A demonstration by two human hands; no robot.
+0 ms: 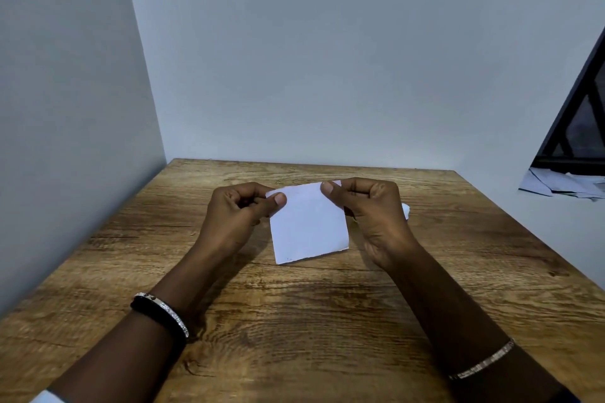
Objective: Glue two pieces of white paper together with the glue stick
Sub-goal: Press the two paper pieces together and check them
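A small white paper (309, 226) hangs above the wooden table (294, 321), held by its two top corners. My left hand (235, 216) pinches the top left corner between thumb and fingers. My right hand (373, 209) pinches the top right corner the same way. A second white edge peeks out behind the top right corner, so two sheets seem to lie together. A small white object (406, 210) shows just past my right hand on the table; most of it is hidden, and I cannot tell whether it is the glue stick.
Grey walls close the table in on the left and at the back. To the right, past the table edge, a dark frame (579, 127) stands over loose papers (556, 185). Both wrists wear bracelets.
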